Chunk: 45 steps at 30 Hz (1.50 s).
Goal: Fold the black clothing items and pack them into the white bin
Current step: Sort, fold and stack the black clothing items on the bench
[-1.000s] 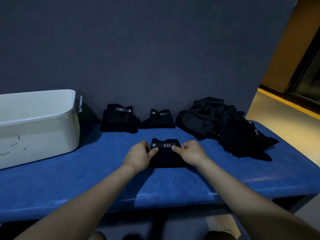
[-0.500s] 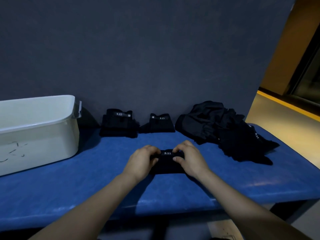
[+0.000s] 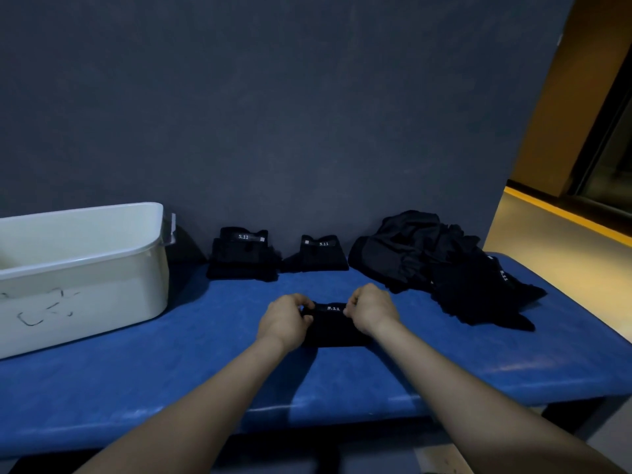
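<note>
Compared with one second ago, the left hand (image 3: 285, 321) and right hand (image 3: 371, 309) no longer lie with fingers extended on the folded black garment (image 3: 333, 328). Both hands now curl their fingers around its far edge at the waistband label, one at each end, and grip it.

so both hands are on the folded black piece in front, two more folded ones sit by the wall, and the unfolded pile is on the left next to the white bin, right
Not quite. In the head view the unfolded pile lies at the right end of the blue bench, far from the white bin on the left. The rest holds: left hand and right hand grip the front folded piece, with two folded pieces by the wall.
</note>
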Tool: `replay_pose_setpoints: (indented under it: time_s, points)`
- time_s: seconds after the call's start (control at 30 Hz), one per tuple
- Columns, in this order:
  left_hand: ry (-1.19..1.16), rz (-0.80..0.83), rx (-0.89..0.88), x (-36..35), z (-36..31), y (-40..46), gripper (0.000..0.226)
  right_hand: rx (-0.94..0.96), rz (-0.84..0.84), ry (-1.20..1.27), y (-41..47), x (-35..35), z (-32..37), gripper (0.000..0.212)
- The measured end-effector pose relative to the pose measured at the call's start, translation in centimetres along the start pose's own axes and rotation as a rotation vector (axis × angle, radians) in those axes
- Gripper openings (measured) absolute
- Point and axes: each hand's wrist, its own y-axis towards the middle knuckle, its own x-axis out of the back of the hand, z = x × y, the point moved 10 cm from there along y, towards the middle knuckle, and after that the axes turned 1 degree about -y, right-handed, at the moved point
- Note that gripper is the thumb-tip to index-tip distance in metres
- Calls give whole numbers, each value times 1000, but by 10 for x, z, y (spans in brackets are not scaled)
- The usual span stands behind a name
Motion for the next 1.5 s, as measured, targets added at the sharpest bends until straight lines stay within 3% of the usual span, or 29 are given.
replay_pose_setpoints:
  time_s: [0.13,0.27,0.5,0.6,0.7,0.8,1.0,1.1,1.23,1.33,1.43,1.5]
  points:
    - [72,6,172,7,9,1,29,-85,15,-21,-3,-1,-3,17]
    - [117,94,260,6,13,6,37,-125,39,9,-3,3,-5,35]
    - [-152,193,353,-5,26,9,32,-203,131,285,4,-9,-22,39]
    - [-352,179,353,-1,26,18,44,-261,152,522,11,-14,-27,45]
    - [-480,137,277,16,6,37,17,-222,121,653,28,0,-12,39]
    - [-501,52,184,45,-22,65,16,-111,18,718,58,32,16,29]
    - [-384,-72,89,72,-49,135,27,20,-150,631,120,69,56,26]
    - [-202,-92,93,64,-45,158,34,39,-163,491,144,63,60,20]
    - [7,-108,129,45,-29,172,20,106,-161,252,160,45,64,23]
    - [105,-184,107,41,-25,172,36,186,-171,94,163,32,65,23]
    - [253,-319,-187,46,-54,165,31,307,-243,-82,159,28,75,13]
    - [371,-289,-373,36,-68,161,28,397,-277,-164,155,26,82,8]
